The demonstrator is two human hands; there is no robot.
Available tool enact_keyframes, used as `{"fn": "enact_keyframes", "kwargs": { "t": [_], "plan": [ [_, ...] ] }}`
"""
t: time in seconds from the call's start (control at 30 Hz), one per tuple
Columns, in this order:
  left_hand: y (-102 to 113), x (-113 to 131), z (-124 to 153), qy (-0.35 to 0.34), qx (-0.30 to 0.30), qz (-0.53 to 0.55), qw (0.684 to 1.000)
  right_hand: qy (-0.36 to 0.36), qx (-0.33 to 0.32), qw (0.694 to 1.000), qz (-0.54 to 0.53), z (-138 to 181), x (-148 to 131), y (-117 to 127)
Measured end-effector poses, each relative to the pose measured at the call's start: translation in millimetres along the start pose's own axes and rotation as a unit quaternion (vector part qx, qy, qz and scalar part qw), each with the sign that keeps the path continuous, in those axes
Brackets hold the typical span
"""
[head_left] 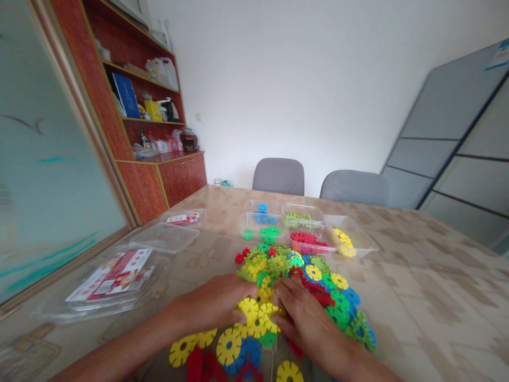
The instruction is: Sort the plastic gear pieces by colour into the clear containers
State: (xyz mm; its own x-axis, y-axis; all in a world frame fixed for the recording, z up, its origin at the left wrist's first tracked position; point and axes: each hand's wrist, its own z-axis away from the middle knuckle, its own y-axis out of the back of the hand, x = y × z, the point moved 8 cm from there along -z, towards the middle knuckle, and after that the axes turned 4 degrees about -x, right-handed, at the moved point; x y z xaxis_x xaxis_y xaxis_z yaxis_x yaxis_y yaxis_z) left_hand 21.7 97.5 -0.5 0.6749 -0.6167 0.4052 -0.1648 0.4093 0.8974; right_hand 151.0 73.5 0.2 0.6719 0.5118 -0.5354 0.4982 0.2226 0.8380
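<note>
Yellow discs (251, 314) between left grip (233, 298), right grip (300, 307) (touching).

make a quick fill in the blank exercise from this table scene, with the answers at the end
1. The left hand and right hand hold discs coloured ____.
2. In the picture, the clear plastic lids lie ____ of the heaped pieces.
3. Beyond the table stand ____ grey chairs.

Missing words: yellow; left; two

Yellow discs (257, 320) partly hidden by left hand (233, 298) and right hand (296, 305), forearms (151, 331) cropped by lower edge, label (113, 278) print blurred, glass door (51, 159) cut off at left edge
</note>
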Motion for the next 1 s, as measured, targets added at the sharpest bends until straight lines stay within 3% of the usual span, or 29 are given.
{"fn": "enact_keyframes", "kwargs": {
  "t": [0.4,0.6,0.77,0.87,1.0],
  "plan": [
    [12.0,2.6,-5.1,-0.045,0.045,0.054,0.996,0.011,-0.004,0.996,-0.088,-2.7,3.6,-2.5],
    [6.2,3.1,-6.1,-0.029,0.017,0.106,0.994,-0.031,-0.026,0.994,-0.099,-1.5,7.3,-7.5],
    [5.2,0.5,-8.7,-0.031,0.025,0.157,0.987,0.004,-0.015,0.995,-0.100,3.0,-2.6,6.4],
    [0.6,-3.4,-11.4,-0.002,0.015,0.267,0.963,0.003,0.008,0.993,-0.122,2.1,-3.5,17.1],
    [-7.3,-1.3,-15.5,0.008,-0.006,0.415,0.910,0.007,0.024,0.980,-0.199,-1.1,-4.0,21.5]
  ]
}}
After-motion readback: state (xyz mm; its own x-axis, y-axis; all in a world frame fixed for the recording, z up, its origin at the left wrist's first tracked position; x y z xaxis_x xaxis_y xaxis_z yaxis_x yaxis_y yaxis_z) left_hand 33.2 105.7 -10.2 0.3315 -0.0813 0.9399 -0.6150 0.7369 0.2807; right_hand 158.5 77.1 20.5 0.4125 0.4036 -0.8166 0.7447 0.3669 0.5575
